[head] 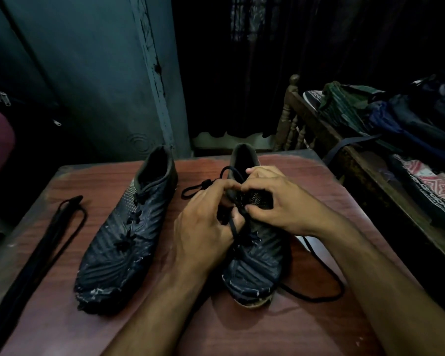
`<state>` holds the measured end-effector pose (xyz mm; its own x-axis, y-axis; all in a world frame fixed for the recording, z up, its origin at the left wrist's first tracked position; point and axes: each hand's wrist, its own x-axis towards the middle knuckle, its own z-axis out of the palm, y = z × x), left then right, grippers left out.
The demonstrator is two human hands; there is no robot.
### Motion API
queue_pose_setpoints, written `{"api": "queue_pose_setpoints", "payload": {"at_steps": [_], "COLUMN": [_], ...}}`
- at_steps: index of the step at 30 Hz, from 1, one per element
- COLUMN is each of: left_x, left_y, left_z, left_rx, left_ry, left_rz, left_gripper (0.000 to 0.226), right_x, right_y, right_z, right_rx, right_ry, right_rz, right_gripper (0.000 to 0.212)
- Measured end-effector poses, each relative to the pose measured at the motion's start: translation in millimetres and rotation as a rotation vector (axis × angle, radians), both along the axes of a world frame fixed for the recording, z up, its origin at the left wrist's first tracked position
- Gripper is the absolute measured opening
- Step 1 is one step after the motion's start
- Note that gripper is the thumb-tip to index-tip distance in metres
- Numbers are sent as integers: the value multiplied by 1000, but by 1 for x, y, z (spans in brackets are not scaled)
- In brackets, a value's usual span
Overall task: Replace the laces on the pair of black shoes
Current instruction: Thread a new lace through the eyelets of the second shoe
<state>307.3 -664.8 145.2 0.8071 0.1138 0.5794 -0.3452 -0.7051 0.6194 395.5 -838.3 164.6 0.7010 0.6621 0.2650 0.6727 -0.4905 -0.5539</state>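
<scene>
Work is mid-way — both hands, left hand [206,222] and right hand [270,201], pinch the lace [233,227] on the right-of-frame shoe [254,255], while the left-of-frame shoe [123,240] waits untouched.

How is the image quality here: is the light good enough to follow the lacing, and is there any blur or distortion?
Head view: dim, with a dark vignette at the corners; the black lace barely separates from the right shoe between the left hand and right hand; wide-angle bending shows along the table edge; no strong motion blur.
</scene>
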Motion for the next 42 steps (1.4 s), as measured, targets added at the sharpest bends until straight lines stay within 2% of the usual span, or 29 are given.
{"api": "queue_pose_setpoints", "payload": {"at_steps": [4, 8, 13, 19, 25, 27, 30, 32, 34, 35, 36, 38, 39, 40, 42], "left_x": [-1, 1, 4, 6, 5, 5, 6, 7, 7, 7, 7, 7, 7, 7, 7], "left_y": [-1, 1, 4, 5, 6, 6, 6, 6, 6, 6, 5, 5, 5, 5, 5], "left_z": [0, -2, -2, -4, -3, -3, -3, -4, -5, -4, -4, -4, -4, -4, -5], "left_rx": [-15, -91, -109, -12, -21, -27, -32, -37, -28, -21, -16, -15, -16, -18, -24], "left_ry": [15, 44, 57, 140, 182, 185, 200, 200, 195, 192, 192, 192, 189, 186, 184], "left_rz": [-4, -13, -62, -139, -139, -125, -124, -126, -125, -123, -119, -118, -120, -124, -133], "left_gripper": [36, 37, 47, 63, 62, 64, 65, 64, 63, 62, 62, 63, 63, 63, 62], "right_x": [-1, -2, -3, -3, 0, 0, -4, -5, -2, -1, 1, 0, 0, -2, -4], "right_y": [3, 3, -2, -1, -5, -5, -9, -13, -16, -18, -20, -22, -22, -22, -22], "right_z": [-1, 0, 4, 6, 12, 18, 34, 40, 39, 37, 33, 26, 24, 23, 25], "right_rx": [43, 72, 61, 149, 531, 755, 1197, 1351, 1283, 1149, 911, 308, 75, -56, -138], "right_ry": [-5, -36, -14, 47, 183, 263, 514, 654, 657, 570, 393, 22, -49, -43, 37], "right_rz": [-31, -20, 45, 11, -108, -157, -182, -209, -266, -290, -300, -280, -262, -229, -176], "right_gripper": [32, 14, 7, 7, 12, 10, 13, 17, 20, 20, 19, 13, 11, 11, 21]}}
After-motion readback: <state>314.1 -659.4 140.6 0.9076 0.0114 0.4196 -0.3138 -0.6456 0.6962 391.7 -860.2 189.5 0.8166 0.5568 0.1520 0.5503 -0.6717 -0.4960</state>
